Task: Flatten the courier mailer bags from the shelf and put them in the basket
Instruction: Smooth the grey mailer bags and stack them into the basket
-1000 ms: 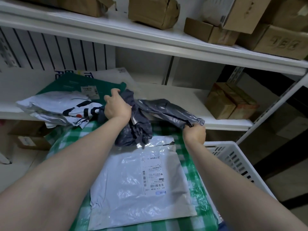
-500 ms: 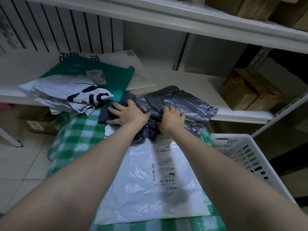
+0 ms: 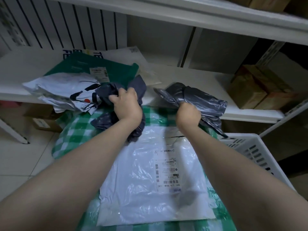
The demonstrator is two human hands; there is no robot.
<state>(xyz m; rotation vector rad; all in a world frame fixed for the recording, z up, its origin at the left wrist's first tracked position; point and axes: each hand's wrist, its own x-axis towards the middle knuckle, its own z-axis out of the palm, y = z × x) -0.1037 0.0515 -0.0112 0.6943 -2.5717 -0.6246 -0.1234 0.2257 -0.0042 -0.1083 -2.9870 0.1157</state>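
The white shelf (image 3: 191, 77) runs across the back, with a green mailer (image 3: 120, 69) and a crumpled white mailer (image 3: 66, 87) lying on its left part. In front of it is the surface (image 3: 75, 130) under a green checked cloth, and the white slatted basket (image 3: 253, 150) stands just beside it on the right. A white mailer (image 3: 150, 172) lies smoothed out flat on the cloth.

At the shelf's front edge the left hand (image 3: 126, 104) is curled tight round a bunched dark mailer (image 3: 106, 90). The right hand (image 3: 188, 114) is fisted round a shiny grey mailer (image 3: 205, 100). A gap shows between the two bunches; whether they are one bag or two I cannot tell.

The film looks thin, light and limp, and probably slick, so it should spring back into creases. Taking it by opposite corners or edges and pulling it taut should serve better than gripping the wad.
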